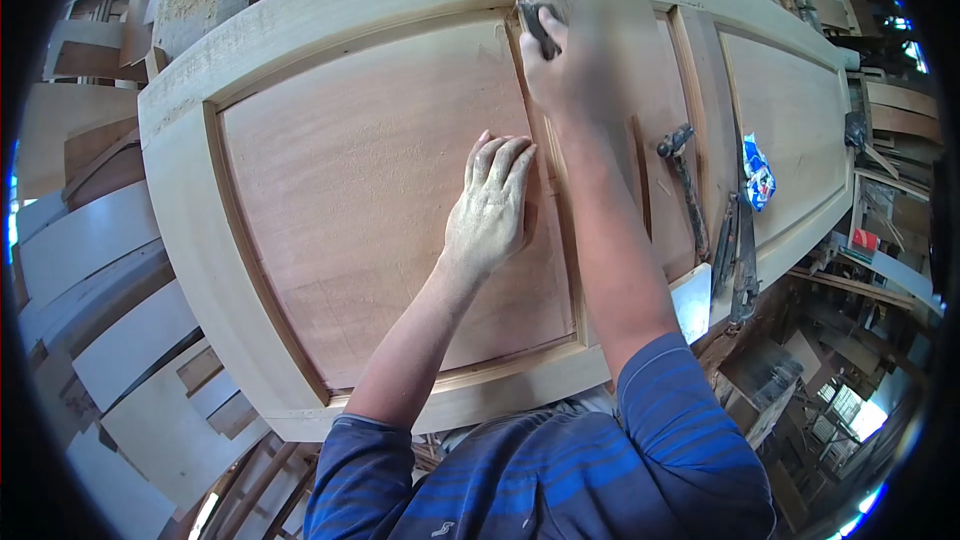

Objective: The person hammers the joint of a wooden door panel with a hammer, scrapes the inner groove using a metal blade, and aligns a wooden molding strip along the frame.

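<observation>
A wooden panel door point(380, 180) with raised frame strips lies flat in front of me. My left hand point(489, 202), coated in pale dust, rests on the large panel beside the middle strip, its fingers stretched out close together and holding nothing. At the far end of that strip, my right hand point(556, 70) is wrapped round a dark tool point(541, 28), partly hidden by the fingers and a blurred patch. A hammer point(684, 190) lies on the door right of my right forearm.
A blue and white packet point(758, 175) sits on the right part of the door, with long metal tools point(742, 260) beside it. A pale rectangular piece point(692, 302) is at the near edge. Stacked boards point(90, 240) stand at left; sawdust and wood scraps lie beyond the door.
</observation>
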### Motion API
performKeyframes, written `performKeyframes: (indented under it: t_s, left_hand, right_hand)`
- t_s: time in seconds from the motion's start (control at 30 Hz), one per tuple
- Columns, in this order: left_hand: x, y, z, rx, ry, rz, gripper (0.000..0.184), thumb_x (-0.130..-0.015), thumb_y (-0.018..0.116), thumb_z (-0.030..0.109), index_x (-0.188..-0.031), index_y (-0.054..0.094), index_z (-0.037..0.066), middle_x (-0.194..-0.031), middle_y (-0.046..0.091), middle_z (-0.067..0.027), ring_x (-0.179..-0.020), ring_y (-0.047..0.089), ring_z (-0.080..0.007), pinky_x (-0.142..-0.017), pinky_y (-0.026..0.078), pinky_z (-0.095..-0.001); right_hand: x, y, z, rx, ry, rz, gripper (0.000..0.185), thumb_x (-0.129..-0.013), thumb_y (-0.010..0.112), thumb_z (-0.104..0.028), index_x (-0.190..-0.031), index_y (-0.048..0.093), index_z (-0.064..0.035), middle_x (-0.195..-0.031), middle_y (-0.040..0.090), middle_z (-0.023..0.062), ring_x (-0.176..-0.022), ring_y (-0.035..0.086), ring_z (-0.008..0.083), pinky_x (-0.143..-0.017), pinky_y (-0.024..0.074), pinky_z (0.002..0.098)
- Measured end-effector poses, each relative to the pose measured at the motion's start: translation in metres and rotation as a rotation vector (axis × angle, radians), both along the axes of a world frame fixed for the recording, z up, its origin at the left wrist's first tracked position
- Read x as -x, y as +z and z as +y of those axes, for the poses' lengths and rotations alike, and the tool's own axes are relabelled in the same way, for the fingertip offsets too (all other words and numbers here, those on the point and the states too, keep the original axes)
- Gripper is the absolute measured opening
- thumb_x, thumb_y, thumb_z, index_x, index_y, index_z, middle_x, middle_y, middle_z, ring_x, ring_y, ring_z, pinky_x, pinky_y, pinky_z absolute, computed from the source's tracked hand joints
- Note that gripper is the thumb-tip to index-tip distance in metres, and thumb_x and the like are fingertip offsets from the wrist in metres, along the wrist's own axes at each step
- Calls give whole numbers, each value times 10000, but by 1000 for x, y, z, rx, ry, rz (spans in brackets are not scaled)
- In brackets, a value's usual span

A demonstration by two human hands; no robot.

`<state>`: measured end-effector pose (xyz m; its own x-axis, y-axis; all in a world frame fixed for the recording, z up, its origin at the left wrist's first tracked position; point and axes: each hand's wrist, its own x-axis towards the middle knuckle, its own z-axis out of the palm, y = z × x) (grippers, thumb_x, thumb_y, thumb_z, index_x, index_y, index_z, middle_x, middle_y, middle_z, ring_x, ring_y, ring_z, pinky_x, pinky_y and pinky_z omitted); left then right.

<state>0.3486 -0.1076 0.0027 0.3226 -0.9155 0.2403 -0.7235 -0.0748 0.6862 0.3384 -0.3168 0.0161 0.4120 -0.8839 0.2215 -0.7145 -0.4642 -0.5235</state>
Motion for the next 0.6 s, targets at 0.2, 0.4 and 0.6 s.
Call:
performKeyframes:
  t_s: [0.2,0.4,0.6]
  left_hand:
    - [-1,3,0,17,5,7,814,-745,700,-9,-1540,532,-53,-1522,563,-200,-1494,473,-423,-1378,290,-603]
    - [1,3,-1,-10,13,9,782,-756,697,6,-1524,557,-42,-1522,573,-192,-1482,494,-415,-1373,300,-605]
    - [2,3,-1,-2,26,-19,712,-794,677,21,-1498,584,-30,-1513,594,-183,-1490,500,-410,-1369,308,-593]
  right_hand:
    - [-3,3,-8,-38,38,23,477,-944,820,-380,-1383,824,-193,-1096,848,200,-1052,825,365,-985,635,461]
    - [2,-15,-38,17,24,-468,454,-971,782,-342,-1350,831,-97,-1124,852,171,-929,823,326,-889,646,444]
    - [92,33,-47,-1076,-143,-1103,627,-1081,749,-340,-1586,601,0,-977,735,76,-722,627,119,-651,515,279]
